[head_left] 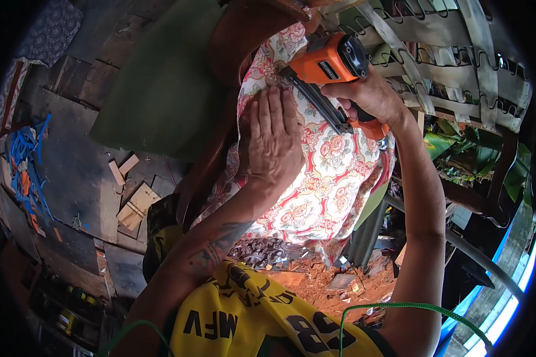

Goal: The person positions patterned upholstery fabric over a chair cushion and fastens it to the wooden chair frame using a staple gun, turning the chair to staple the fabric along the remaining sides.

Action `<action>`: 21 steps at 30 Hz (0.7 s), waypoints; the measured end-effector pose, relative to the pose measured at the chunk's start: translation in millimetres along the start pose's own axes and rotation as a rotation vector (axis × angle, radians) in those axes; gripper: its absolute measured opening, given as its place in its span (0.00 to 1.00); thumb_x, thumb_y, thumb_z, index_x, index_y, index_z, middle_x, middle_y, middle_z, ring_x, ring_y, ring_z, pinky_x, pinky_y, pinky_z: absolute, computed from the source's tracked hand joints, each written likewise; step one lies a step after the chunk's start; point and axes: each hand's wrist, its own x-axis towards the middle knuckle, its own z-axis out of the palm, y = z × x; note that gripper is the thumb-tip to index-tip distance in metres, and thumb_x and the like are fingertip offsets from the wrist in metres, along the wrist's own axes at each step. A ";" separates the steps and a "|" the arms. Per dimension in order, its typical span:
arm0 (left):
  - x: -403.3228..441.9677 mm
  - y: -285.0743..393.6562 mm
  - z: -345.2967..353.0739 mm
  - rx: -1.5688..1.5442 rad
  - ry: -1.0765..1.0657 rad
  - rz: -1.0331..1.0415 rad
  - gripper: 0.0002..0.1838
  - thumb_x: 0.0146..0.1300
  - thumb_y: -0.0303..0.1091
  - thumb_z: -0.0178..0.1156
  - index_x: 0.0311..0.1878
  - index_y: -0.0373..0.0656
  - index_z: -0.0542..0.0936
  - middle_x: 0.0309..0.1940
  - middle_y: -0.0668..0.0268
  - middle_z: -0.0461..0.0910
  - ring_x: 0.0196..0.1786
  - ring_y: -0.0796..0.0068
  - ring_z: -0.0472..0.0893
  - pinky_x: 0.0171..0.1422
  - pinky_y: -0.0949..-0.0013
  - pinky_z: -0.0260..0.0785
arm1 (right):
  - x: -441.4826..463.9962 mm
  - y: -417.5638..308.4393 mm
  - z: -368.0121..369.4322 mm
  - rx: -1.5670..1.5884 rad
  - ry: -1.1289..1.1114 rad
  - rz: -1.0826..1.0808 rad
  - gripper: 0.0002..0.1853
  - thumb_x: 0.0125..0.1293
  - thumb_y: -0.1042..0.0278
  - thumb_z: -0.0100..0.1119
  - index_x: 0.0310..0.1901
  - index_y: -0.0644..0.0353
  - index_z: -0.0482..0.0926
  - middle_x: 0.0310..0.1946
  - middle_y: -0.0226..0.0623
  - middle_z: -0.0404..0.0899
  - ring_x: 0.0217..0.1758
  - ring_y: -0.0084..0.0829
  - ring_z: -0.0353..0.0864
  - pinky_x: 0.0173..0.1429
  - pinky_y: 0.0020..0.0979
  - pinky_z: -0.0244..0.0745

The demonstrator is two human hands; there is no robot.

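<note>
My right hand (372,98) is wrapped round the grip of an orange and black staple gun (327,62). The gun's nose rests at or just above a floral fabric (333,172), close to the wooden frame (235,44) of a piece of furniture; actual contact cannot be made out. Just left of the gun, my left hand (274,137) lies flat on the cloth, fingers stretched toward the frame. White with red and pink roses, the fabric drapes over the piece and hangs loose along its lower edge.
Webbing straps with metal springs (441,35) cross a frame at upper right. A dark green panel (161,83) stands at left. Wood offcuts (138,205) and blue strips (27,160) lie on the plank floor. A green cord (411,306) crosses in front of me.
</note>
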 end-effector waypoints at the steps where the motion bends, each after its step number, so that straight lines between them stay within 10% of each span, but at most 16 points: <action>1: -8.8 3.2 0.5 0.015 -0.046 0.016 0.38 0.75 0.37 0.58 0.80 0.22 0.60 0.81 0.34 0.58 0.85 0.33 0.57 0.90 0.40 0.46 | -1.3 -1.5 0.6 -0.005 0.006 0.009 0.13 0.63 0.61 0.75 0.41 0.62 0.85 0.21 0.26 0.77 0.19 0.18 0.79 0.24 0.27 0.76; 21: -6.0 4.6 18.2 0.167 -0.032 0.007 0.42 0.78 0.49 0.53 0.80 0.21 0.61 0.82 0.35 0.59 0.85 0.37 0.59 0.91 0.40 0.46 | -10.9 -15.5 12.2 -0.164 -0.025 0.017 0.13 0.65 0.63 0.76 0.45 0.63 0.88 0.19 0.30 0.82 0.20 0.20 0.81 0.28 0.29 0.77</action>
